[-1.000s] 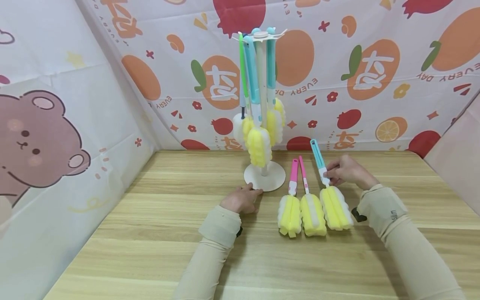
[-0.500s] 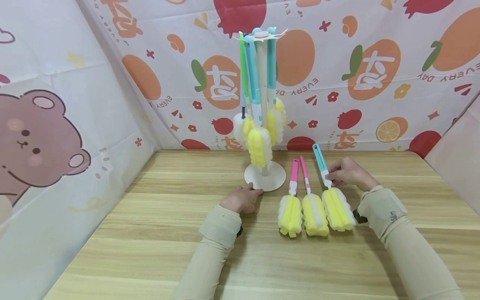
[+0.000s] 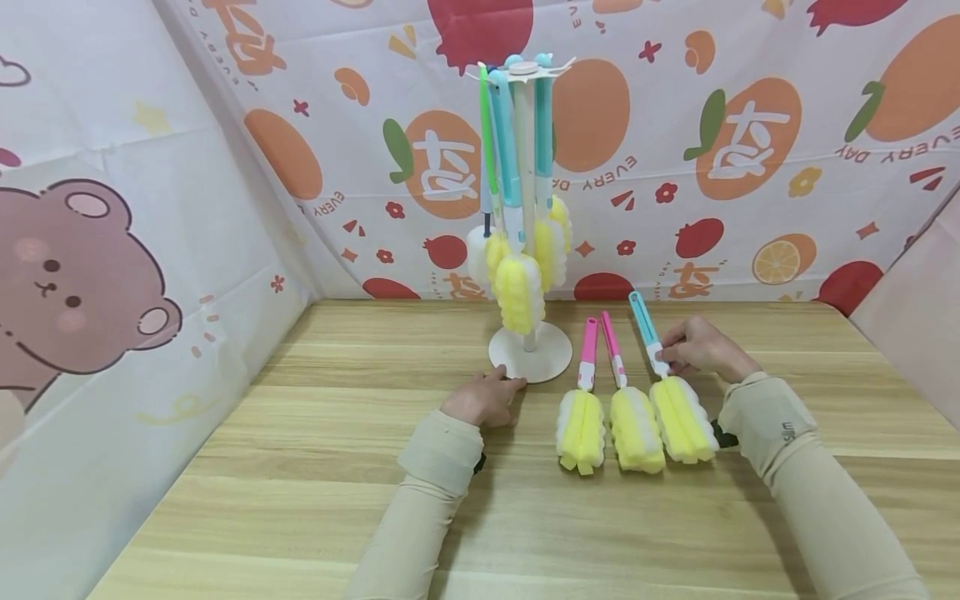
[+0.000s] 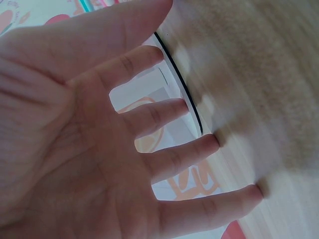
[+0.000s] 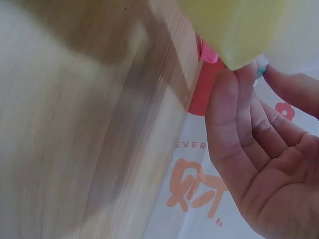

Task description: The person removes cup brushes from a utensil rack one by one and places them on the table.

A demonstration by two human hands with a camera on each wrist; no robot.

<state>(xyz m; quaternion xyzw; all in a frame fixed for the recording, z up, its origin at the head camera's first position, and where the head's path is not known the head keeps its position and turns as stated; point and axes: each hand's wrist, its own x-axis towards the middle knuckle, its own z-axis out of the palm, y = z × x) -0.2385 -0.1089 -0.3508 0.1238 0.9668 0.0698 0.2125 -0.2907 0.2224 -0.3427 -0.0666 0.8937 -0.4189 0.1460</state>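
My right hand (image 3: 701, 348) pinches the white lower handle of a teal-handled sponge bottle brush (image 3: 647, 325), whose yellow and white head points toward me on the table. Left of it lie a slim pink-handled sponge brush (image 3: 636, 429) and a wider pink-handled one (image 3: 581, 429). My left hand (image 3: 483, 400) rests by the front rim of a white stand's round base (image 3: 543, 358). In the left wrist view its fingers are straight and spread, fingertips on the wood beside the rim. The right wrist view has the brush head blurred in front of my right fingers (image 5: 224, 99).
Several sponge brushes with teal, green and dark handles hang from the stand's top hooks (image 3: 523, 71), their heads above the base. A fruit-print cloth (image 3: 660, 250) rises behind the wooden table (image 3: 315, 467), and a bear-print cloth (image 3: 217, 167) stands at the left.
The teal-handled brush has shifted slightly right and toward me with my right hand. The slim pink-handled brush has turned and moved a little right. My left hand has stayed still.
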